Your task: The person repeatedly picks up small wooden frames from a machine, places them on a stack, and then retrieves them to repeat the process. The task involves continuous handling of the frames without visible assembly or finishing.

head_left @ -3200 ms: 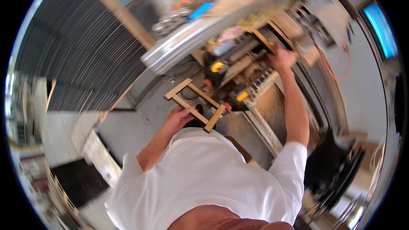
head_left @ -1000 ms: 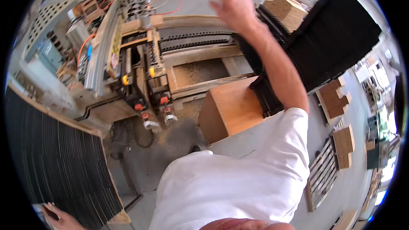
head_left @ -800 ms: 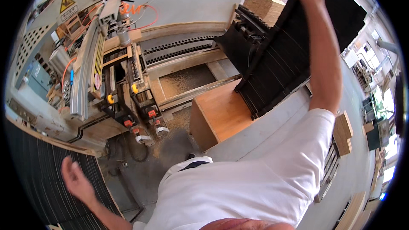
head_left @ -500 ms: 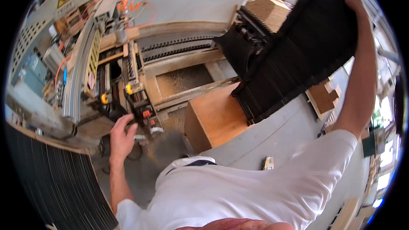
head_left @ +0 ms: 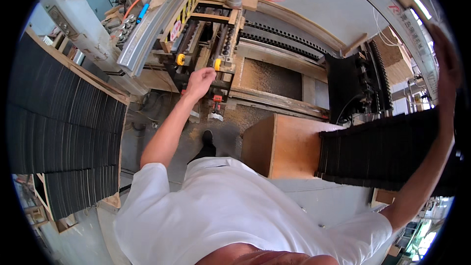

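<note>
My left hand (head_left: pixel 200 82) reaches forward to the machine, its fingers curled together beside a yellow knob (head_left: pixel 218 64). I see nothing held in it; whether the fingertips touch the knob is unclear. Out at the far right, my right hand (head_left: pixel 445 54) is raised, somewhat blurred, with fingers that look stretched out. That forearm passes across a tall stack of black-edged boards (head_left: pixel 378 149), which rests on an orange-brown wooden block (head_left: pixel 297 149). Any contact between the right hand and the stack cannot be made out.
Another stack of dark boards (head_left: pixel 68 118) stands to my left. Ahead is the machine frame with a silver rail (head_left: pixel 159 24), toothed chains (head_left: pixel 289 32) and a sawdust-covered opening (head_left: pixel 272 78). A black flap (head_left: pixel 342 86) hangs at its right side. My shoe (head_left: pixel 208 137) is on the floor.
My view has turned, so the machine appears farther right. The left hand has moved forward to the yellow knob, its spread fingers now curled. The right hand no longer grips the black stack's top edge.
</note>
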Available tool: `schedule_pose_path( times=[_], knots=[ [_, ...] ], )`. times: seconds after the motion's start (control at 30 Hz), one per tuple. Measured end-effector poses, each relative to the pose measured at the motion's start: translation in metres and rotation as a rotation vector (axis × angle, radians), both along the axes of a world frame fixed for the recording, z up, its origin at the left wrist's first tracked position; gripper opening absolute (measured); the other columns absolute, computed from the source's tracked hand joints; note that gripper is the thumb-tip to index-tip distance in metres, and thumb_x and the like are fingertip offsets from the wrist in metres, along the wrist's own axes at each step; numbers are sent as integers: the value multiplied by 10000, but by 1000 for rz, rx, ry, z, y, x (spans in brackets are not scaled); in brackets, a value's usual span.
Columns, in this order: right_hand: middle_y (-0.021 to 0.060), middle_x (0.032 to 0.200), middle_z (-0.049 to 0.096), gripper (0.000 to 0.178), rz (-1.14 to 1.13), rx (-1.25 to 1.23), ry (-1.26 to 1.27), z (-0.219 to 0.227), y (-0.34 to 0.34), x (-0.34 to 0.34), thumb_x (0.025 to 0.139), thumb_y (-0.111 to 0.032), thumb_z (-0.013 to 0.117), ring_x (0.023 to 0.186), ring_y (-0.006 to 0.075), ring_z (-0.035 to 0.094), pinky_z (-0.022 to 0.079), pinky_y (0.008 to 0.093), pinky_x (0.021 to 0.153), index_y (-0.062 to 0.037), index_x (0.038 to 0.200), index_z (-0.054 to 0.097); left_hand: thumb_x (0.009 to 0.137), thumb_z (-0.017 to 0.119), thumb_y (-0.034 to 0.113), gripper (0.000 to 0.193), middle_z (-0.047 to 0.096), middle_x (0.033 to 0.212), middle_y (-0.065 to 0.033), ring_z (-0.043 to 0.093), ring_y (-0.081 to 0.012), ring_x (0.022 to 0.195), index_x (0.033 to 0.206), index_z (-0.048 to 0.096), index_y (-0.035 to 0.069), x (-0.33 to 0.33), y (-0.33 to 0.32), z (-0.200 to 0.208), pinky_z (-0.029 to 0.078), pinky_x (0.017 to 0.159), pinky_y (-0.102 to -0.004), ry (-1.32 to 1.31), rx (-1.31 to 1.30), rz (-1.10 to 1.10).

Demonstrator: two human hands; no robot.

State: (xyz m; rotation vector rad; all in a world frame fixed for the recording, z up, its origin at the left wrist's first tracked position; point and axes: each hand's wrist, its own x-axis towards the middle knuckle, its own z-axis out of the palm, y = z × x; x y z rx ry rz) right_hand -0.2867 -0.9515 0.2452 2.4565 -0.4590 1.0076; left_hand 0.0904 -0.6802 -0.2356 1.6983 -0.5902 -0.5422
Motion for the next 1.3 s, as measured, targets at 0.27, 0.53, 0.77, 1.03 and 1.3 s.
schedule_pose_path(
  times=[0.27,0.53,0.77,1.03,1.3],
  knots=[
    [101,1009,680,284,259,390,33,-169,79,154,736,67,715,957,245,633,527,339,844,-51,994,717,918,640,393,608,534,1294,-177,532,-285,1171,1337,454,-7,170,-104,-31,442,973,-404,612,-335,242],
    [90,1006,687,254,296,674,21,-269,60,247,746,12,709,948,284,615,503,362,842,-59,989,701,910,631,455,937,164,1541,-256,257,-393,1406,1472,104,-79,250,-161,-49,303,1120,-551,929,-715,240],
    [108,1017,689,244,475,715,126,-344,63,364,765,-40,706,950,314,609,498,397,839,-55,1008,702,980,555,225,550,337,1436,-223,378,-350,1329,1387,313,-55,236,-133,-62,438,1039,-527,823,-690,169],
    [118,995,688,265,644,739,204,-426,76,487,775,-82,697,961,337,607,485,419,853,-63,1039,693,890,556,27,219,611,1076,-78,603,-203,1026,1109,565,35,163,-59,-47,496,988,-396,998,-856,-26],
    [99,1042,640,393,660,663,387,-424,70,478,789,-165,691,992,328,593,442,429,883,-135,1177,636,938,535,56,206,607,1110,-78,594,-216,1036,1143,558,55,168,-60,-55,487,958,-385,966,-900,-19]
  ],
)
